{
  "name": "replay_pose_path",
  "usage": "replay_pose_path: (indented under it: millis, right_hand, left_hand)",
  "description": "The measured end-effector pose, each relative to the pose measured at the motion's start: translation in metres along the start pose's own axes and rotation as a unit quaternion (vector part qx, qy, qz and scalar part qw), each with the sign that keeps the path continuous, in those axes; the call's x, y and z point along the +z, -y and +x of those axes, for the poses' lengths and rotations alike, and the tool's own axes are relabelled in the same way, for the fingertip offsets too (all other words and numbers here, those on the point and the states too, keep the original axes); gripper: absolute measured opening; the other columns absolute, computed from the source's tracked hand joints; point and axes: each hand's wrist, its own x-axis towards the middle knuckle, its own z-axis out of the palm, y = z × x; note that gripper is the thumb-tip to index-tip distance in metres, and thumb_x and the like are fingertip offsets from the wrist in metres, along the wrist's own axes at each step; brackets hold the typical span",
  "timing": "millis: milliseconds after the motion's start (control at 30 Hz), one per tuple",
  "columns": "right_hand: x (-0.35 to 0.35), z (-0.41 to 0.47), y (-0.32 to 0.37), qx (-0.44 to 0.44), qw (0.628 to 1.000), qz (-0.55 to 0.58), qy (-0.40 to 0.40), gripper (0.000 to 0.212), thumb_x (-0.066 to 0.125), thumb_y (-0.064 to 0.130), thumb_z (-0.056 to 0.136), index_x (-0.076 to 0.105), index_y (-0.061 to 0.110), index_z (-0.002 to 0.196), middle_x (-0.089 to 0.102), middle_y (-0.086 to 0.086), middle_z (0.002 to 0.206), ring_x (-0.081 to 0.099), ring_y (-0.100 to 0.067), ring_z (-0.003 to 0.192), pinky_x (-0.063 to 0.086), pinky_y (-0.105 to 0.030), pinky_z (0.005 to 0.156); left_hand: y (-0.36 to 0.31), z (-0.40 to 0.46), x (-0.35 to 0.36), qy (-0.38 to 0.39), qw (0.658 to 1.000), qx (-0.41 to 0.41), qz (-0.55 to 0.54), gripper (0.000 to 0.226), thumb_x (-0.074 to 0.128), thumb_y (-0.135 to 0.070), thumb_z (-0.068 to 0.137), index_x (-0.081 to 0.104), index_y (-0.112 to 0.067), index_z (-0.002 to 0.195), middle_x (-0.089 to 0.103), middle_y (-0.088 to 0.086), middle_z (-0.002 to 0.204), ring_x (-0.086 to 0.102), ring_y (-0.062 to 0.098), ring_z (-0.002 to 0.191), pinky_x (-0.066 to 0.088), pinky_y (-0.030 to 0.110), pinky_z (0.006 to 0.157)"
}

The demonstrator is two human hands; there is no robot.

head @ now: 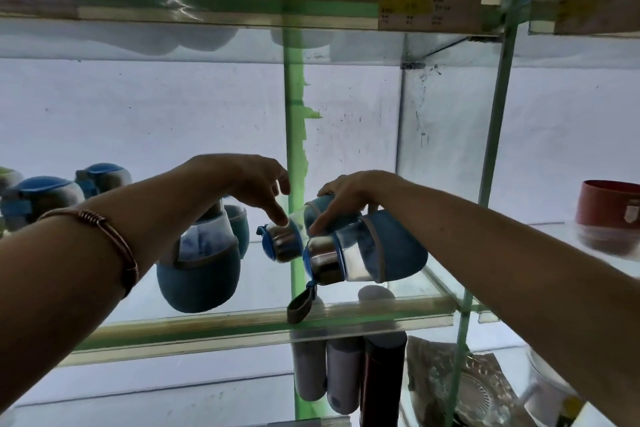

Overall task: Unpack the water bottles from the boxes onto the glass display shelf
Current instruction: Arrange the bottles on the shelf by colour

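Here the glass display shelf carries several blue-sleeved water bottles; two lie tipped on their sides near the green upright, a third bottle stands beside them. The right hand rests over the rear tipped bottle, fingers curled about its body. The left hand is relaxed, one fingertip touching that bottle's steel cap. The front tipped bottle lies free, strap hanging over the shelf edge. Judgement: clear bodies look fragile, caps slick; grip the soft sleeve. Glass-on-glass contact calls for gentle setting down. Backdrop is a pale wall.
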Motion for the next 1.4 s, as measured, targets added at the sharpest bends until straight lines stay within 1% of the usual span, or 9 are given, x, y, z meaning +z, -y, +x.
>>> replay_pose_path:
  millis: [233,333,500,733,867,967,1100,1267,1400]
  right_hand:
    - [0.002,0.007,-0.001,-0.018,0.999,0.046,-0.005,0.078,0.081,0.049,0.065,0.047,0.024,0.13,0.053,0.003,0.12,0.058,-0.018,0.102,0.056,-0.036,0.077]
    - [0.004,0.008,-0.001,-0.043,0.998,0.029,-0.025,0.077,0.08,0.051,0.067,0.048,0.025,0.132,0.049,0.006,0.12,0.053,-0.015,0.103,0.05,-0.026,0.067]
    - [0.016,0.012,-0.003,-0.092,0.991,0.014,-0.096,0.076,0.083,0.047,0.064,0.055,0.022,0.13,0.05,0.003,0.126,0.05,-0.016,0.116,0.045,-0.028,0.093]
    - [-0.001,0.002,-0.012,-0.095,0.981,0.027,-0.165,0.077,0.085,0.052,0.056,0.058,0.024,0.122,0.044,0.002,0.121,0.045,-0.015,0.11,0.044,-0.03,0.091]
    - [-0.012,-0.009,-0.017,-0.094,0.968,0.086,-0.217,0.076,0.085,0.052,0.056,0.058,0.025,0.121,0.045,0.001,0.12,0.045,-0.015,0.109,0.043,-0.029,0.089]
    - [-0.017,-0.025,-0.016,-0.101,0.949,0.138,-0.265,0.073,0.085,0.047,0.059,0.057,0.022,0.121,0.045,0.002,0.114,0.045,-0.012,0.103,0.04,-0.025,0.082]
    - [-0.02,-0.04,-0.014,-0.095,0.907,0.297,-0.283,0.06,0.085,0.039,0.065,0.06,0.019,0.115,0.055,0.004,0.103,0.052,-0.012,0.094,0.05,-0.029,0.08]
    - [-0.013,-0.04,-0.011,-0.073,0.842,0.488,-0.217,0.047,0.084,0.039,0.065,0.059,0.028,0.103,0.063,0.002,0.102,0.062,-0.019,0.095,0.058,-0.039,0.078]
    - [-0.007,-0.043,-0.013,-0.089,0.794,0.587,-0.133,0.065,0.081,0.027,0.07,0.051,0.017,0.126,0.061,-0.007,0.117,0.063,-0.025,0.103,0.059,-0.04,0.076]
  left_hand:
    - [0.002,0.003,0.001,-0.015,1.0,-0.01,-0.018,0.059,0.078,-0.032,0.075,0.052,-0.021,0.127,0.056,-0.002,0.128,0.052,0.013,0.1,0.04,0.023,0.081]
    - [0.0,0.005,0.004,-0.011,1.0,-0.01,-0.005,0.061,0.078,-0.032,0.075,0.051,-0.021,0.128,0.056,-0.001,0.128,0.053,0.015,0.104,0.041,0.024,0.083]
    - [-0.001,0.007,0.01,-0.009,0.999,-0.023,0.029,0.066,0.079,-0.033,0.073,0.048,-0.021,0.13,0.053,0.0,0.132,0.051,0.019,0.115,0.041,0.029,0.092]
    - [0.0,0.003,0.003,-0.043,0.999,-0.019,0.007,0.075,0.08,-0.036,0.071,0.043,-0.021,0.135,0.048,0.001,0.137,0.046,0.021,0.121,0.039,0.03,0.094]
    - [0.003,0.002,-0.001,-0.1,0.991,0.02,-0.086,0.064,0.081,-0.033,0.07,0.051,-0.021,0.125,0.056,-0.002,0.121,0.051,0.016,0.104,0.04,0.026,0.087]
    - [0.007,0.001,-0.008,-0.149,0.957,0.046,-0.244,0.064,0.082,-0.028,0.069,0.049,-0.025,0.124,0.056,-0.002,0.114,0.056,0.011,0.087,0.05,0.027,0.073]
    - [0.004,-0.002,-0.017,-0.177,0.847,0.052,-0.498,0.089,0.079,-0.018,0.071,0.026,-0.022,0.142,0.056,-0.001,0.108,0.062,0.017,0.095,0.056,0.036,0.076]
    - [-0.008,0.0,-0.024,-0.172,0.784,0.094,-0.589,0.041,0.074,-0.021,0.075,0.058,-0.008,0.111,0.067,0.011,0.101,0.068,0.017,0.083,0.057,0.026,0.064]
    - [-0.008,0.005,-0.025,-0.225,0.759,0.081,-0.605,0.024,0.073,-0.017,0.077,0.06,-0.01,0.096,0.067,0.011,0.094,0.066,0.015,0.081,0.058,0.025,0.07]
